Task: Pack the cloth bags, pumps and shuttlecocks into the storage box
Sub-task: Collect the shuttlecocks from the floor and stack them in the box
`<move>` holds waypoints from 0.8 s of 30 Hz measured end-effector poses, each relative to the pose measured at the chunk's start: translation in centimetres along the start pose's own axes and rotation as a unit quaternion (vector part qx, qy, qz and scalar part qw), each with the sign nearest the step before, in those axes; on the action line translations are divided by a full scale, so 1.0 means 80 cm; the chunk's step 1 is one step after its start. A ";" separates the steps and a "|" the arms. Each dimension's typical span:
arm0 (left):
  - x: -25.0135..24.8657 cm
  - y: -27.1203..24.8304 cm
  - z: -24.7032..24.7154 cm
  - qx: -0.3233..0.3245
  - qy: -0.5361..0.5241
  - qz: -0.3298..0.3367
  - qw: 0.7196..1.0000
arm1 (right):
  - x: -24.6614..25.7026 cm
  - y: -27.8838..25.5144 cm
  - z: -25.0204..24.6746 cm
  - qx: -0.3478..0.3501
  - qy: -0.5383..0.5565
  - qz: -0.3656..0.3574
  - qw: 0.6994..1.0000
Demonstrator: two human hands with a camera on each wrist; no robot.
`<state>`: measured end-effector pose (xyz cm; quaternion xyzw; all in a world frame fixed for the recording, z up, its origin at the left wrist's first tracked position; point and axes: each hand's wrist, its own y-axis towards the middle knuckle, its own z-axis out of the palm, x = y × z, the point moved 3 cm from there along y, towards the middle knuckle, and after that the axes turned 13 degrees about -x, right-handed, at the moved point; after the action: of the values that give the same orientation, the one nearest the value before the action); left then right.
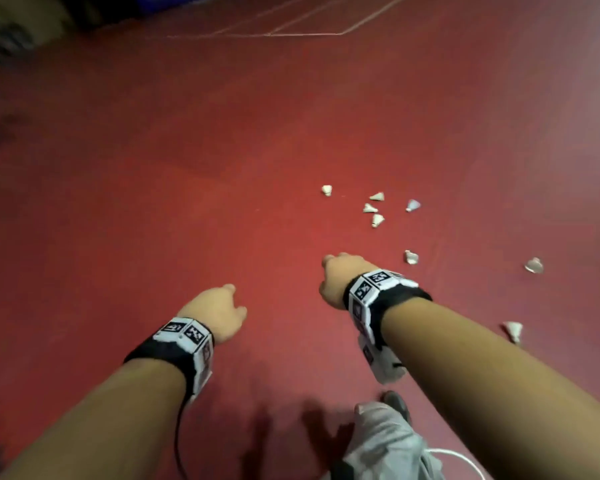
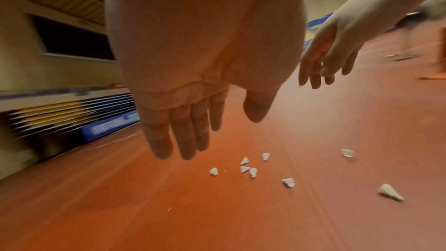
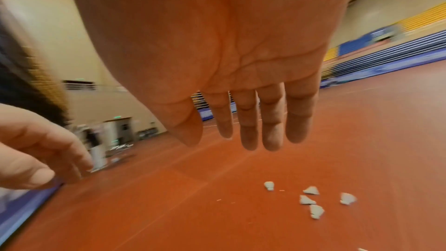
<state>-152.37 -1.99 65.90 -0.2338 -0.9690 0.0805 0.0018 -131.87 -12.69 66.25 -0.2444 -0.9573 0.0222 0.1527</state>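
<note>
Head view: shuttlecocks (image 1: 373,208) lie scattered on the red court floor (image 1: 153,168), ahead and right of both hands. Left hand (image 1: 215,311) and right hand (image 1: 336,278) hang empty; no box visible.

Left wrist: fingers (image 2: 183,136) straight, loose. The shuttlecocks are probably feather-light and crushable; pinch at the cork.

Right wrist: palm spread, nothing held; blurred bleachers (image 3: 386,45) beyond.

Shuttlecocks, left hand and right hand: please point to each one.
Nearest shuttlecock (image 1: 513,330), head view, on its white feathers.
Left hand (image 2: 193,87), left wrist view, on the palm.
Right hand (image 3: 217,49), right wrist view, on the palm.
</note>
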 end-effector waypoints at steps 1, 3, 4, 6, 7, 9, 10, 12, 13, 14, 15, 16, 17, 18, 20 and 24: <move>-0.044 0.028 -0.004 0.003 0.011 0.039 0.999 | -0.047 0.005 -0.012 -0.003 0.003 0.045 0.999; -0.133 0.077 -0.007 0.006 0.029 0.107 0.994 | -0.138 0.010 -0.031 -0.011 0.000 0.123 0.992; -0.177 0.100 -0.009 0.009 0.033 0.138 0.990 | -0.180 0.013 -0.039 -0.013 -0.001 0.158 0.987; -0.258 0.143 -0.009 0.014 0.036 0.184 0.982 | -0.258 0.023 -0.054 -0.012 -0.001 0.219 0.976; -0.293 0.163 -0.009 0.018 0.037 0.200 0.979 | -0.293 0.029 -0.062 -0.009 0.000 0.245 0.970; -0.352 0.203 -0.008 0.025 0.024 0.226 0.973 | -0.353 0.047 -0.076 -0.006 -0.002 0.294 0.956; -0.376 0.223 -0.009 0.026 0.019 0.234 0.972 | -0.378 0.059 -0.083 -0.007 -0.005 0.316 0.949; -0.409 0.262 -0.011 0.031 0.010 0.241 0.970 | -0.411 0.088 -0.096 0.001 -0.011 0.344 0.939; -0.418 0.281 -0.011 0.037 0.009 0.237 0.971 | -0.419 0.106 -0.101 0.006 -0.016 0.350 0.937; -0.423 0.300 -0.012 0.043 0.010 0.232 0.972 | -0.423 0.126 -0.105 0.010 -0.024 0.350 0.937; -0.426 0.319 -0.011 0.047 0.008 0.228 0.973 | -0.423 0.148 -0.108 0.012 -0.031 0.342 0.939; -0.426 0.341 -0.010 0.049 0.004 0.222 0.974 | -0.421 0.173 -0.109 0.014 -0.034 0.333 0.942; -0.424 0.366 -0.009 0.052 0.003 0.217 0.975 | -0.415 0.201 -0.108 0.015 -0.037 0.321 0.946; -0.422 0.391 -0.008 0.052 0.000 0.216 0.975 | -0.407 0.230 -0.106 0.017 -0.036 0.308 0.951; -0.412 0.450 -0.004 0.056 -0.002 0.209 0.976 | -0.390 0.295 -0.095 0.020 -0.037 0.286 0.957; -0.398 0.564 -0.006 0.059 0.014 0.218 0.974 | -0.367 0.405 -0.089 0.035 -0.049 0.260 0.964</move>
<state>-103.55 23.25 60.37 -0.4395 -0.8882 0.1332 0.0116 -90.30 1.64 61.01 -0.4782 -0.8656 0.1062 0.1034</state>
